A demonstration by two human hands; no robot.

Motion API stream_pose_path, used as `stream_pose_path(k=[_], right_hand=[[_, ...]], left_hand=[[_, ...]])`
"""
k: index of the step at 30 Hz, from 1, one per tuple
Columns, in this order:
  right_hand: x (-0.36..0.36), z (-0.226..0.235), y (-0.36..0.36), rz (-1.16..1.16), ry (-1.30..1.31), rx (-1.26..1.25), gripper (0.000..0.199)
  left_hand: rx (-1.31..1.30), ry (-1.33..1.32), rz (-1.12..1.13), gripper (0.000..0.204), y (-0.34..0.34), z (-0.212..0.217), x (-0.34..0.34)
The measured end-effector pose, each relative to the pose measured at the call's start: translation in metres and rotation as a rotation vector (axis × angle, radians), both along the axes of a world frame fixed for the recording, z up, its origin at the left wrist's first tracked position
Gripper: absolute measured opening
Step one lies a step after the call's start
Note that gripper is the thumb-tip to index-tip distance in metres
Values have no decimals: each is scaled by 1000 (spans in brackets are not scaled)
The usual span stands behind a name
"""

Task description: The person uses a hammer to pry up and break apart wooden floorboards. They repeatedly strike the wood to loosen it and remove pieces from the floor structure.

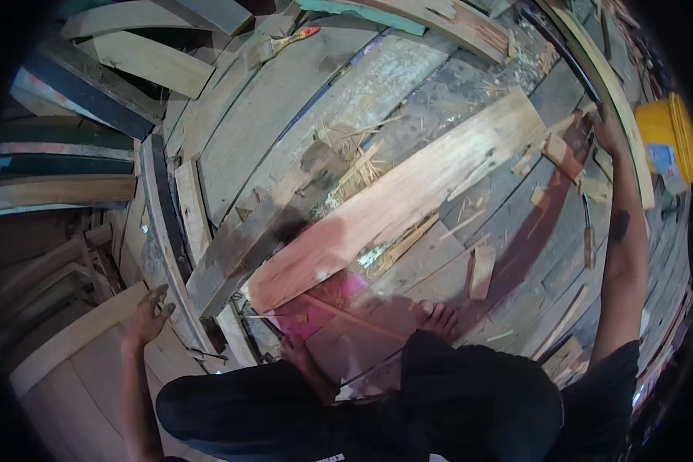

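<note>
- The left hand (148, 317) is held with its fingers apart and gently bent, near the end of a pale curved rim (81, 336) on a boarded wooden panel.
- The right hand (607, 131) reaches far forward, at the lower end of a long dark bar (566, 55); its fingers are small and shadowed here, so I cannot tell whether they grip it.
- A long pale strip of wood (614, 85) runs just beside that hand, with a yellow bucket (674, 138) beyond it on the right.
- The broad pale plank (408, 192) lies diagonally across the middle, its near end toward the person's left foot (302, 358) and its far end toward the right hand.
- A darker, rough beam (246, 239) lies along the plank's left side, with straw-like shavings (362, 165) between.
- A thin-shafted tool (589, 242) lies on the floorboards (508, 308) left of the right forearm.
- A paintbrush (281, 48) lies farther off, near stacked timbers (69, 192).
</note>
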State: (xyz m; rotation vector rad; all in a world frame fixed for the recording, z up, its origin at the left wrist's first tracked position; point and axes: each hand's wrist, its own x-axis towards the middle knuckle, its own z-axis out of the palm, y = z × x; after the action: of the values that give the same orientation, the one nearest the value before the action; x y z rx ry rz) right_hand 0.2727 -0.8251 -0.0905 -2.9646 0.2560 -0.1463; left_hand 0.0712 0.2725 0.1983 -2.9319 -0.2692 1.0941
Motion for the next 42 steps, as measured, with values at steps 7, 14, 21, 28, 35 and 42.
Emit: stream_pose_path(k=[7,14,21,28,35,42], right_hand=[[111,-52,-59,-44,116,306,37],[148,-83,-65,-71,157,-359,63],[158,-93,-23,-109,142,-350,46],[87,-5,43,-124,63,166,52],[-83,73,229,-264,-202,730,36],[-199,129,411,-408,-94,1124,33]], left_hand=[[24,130,476,55,50,36,-114],[2,-96,710,52,57,50,-157],[146,-131,611,54,31,77,-125],[65,-249,140,60,-9,41,-74],[-86,-228,-93,92,-31,-55,-51],[-113,-401,-131,119,-29,-138,-31]])
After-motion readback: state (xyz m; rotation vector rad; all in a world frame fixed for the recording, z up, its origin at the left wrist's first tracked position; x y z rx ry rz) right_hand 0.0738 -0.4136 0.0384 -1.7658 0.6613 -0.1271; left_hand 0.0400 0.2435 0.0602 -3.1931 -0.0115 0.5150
